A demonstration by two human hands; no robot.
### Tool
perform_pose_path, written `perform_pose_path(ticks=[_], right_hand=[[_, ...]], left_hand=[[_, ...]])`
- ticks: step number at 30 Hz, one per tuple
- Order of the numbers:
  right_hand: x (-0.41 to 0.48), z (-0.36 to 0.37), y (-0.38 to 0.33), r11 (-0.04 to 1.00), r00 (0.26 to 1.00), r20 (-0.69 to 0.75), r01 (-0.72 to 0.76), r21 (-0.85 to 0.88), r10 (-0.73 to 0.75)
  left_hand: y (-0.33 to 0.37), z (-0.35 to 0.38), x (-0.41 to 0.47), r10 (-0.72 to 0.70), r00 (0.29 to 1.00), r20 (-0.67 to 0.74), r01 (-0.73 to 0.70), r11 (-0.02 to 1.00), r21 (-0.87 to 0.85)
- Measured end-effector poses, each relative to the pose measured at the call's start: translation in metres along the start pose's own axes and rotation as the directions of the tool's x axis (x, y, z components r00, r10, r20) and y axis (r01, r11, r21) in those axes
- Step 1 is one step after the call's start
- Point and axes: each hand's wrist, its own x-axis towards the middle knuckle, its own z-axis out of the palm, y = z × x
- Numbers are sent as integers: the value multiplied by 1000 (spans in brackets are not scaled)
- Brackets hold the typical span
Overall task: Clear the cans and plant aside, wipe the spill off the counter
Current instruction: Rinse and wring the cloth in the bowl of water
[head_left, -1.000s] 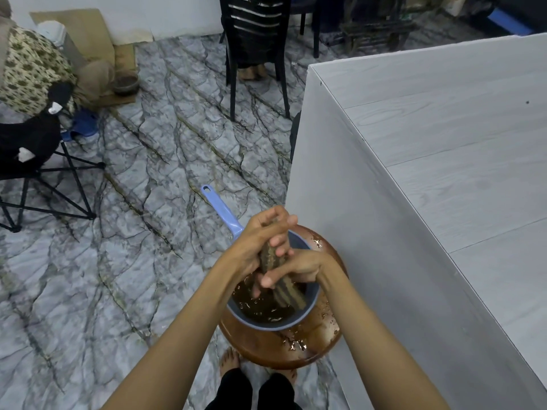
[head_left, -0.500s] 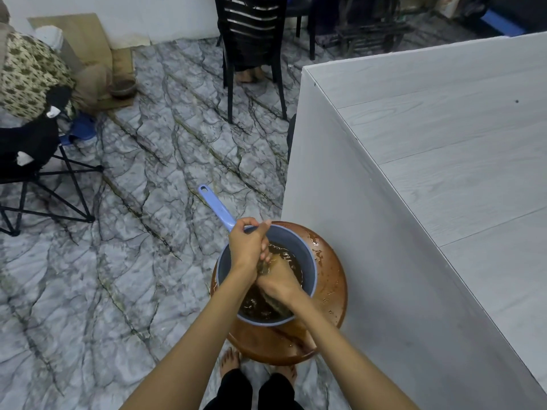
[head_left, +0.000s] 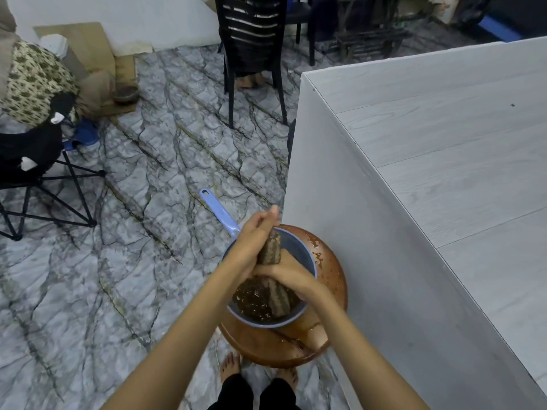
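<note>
Both hands hold a brown, soaked cloth (head_left: pixel 273 250) twisted into a roll over a blue scoop bowl (head_left: pixel 306 263) of dark brown water. My left hand (head_left: pixel 251 241) grips the upper end of the cloth. My right hand (head_left: pixel 285 275) grips its middle, and the lower end of the cloth hangs into the water. The bowl has a long blue handle (head_left: pixel 217 210) and rests on a round brown stool (head_left: pixel 331 279) with wet drops on it. The grey counter (head_left: pixel 444 161) stands to the right. No cans or plant are in view.
The counter's white side wall (head_left: pixel 340 232) is right beside the stool. A black plastic chair (head_left: pixel 254 54) stands at the far end. A folding stool with a patterned bundle (head_left: pixel 32 84) is at the left on the marble-patterned floor. My bare feet (head_left: pixel 231 365) show below.
The hands pushed the cloth down into the bowl half a second ago, then lifted it again; now it is twisted upright between both hands above the water.
</note>
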Motion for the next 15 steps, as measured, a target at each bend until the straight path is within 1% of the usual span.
perform_pose_path(ticks=[1, 2, 3, 4, 5, 6, 7, 8, 9, 10, 11, 12, 14, 15], right_hand=[[-3, -6, -4, 997, 998, 70, -2, 75, -3], [-5, -12, -10, 989, 990, 138, -9, 149, -12], [-7, -18, -14, 975, 981, 191, -29, 222, -15], [-7, -23, -19, 959, 972, 236, -58, 278, -9], [-7, -28, -24, 952, 962, 272, -76, 298, -8], [-6, -32, -29, 955, 952, 306, -78, 287, -14], [-5, -35, -35, 968, 940, 340, -70, 242, -17], [-4, -38, -40, 983, 928, 372, -53, 176, -17], [-3, -40, -44, 994, 912, 411, -36, 106, -11], [-1, -41, -47, 999, 890, 457, -26, 35, 7], [-1, -44, -50, 1000, 856, 517, -11, -22, 21], [-1, -48, -50, 999, 803, 596, 0, -35, 21], [-1, -55, -47, 998, 685, 728, -42, 51, -8], [-2, -60, -45, 992, 665, 747, -90, 85, -4]], left_hand=[[7, -7, -7, -21, 990, 141, 19, 1000, 10], [14, -15, -14, -33, 961, 274, 20, 998, 52], [19, -24, -22, -50, 928, 370, -1, 990, 138], [22, -30, -27, -62, 899, 433, -52, 968, 245], [24, -33, -31, -74, 881, 467, -89, 944, 317], [23, -35, -30, -69, 870, 487, -125, 927, 354], [24, -33, -31, -65, 862, 502, -128, 932, 340], [23, -32, -30, -50, 850, 525, -123, 950, 288], [23, -30, -31, -24, 841, 541, -117, 967, 226], [24, -28, -33, 24, 828, 560, -146, 974, 173], [26, -27, -35, 68, 820, 568, -191, 968, 160], [29, -26, -38, 95, 811, 578, -239, 954, 179], [31, -25, -38, 109, 791, 602, -311, 919, 243], [31, -25, -37, 112, 778, 619, -329, 911, 249]])
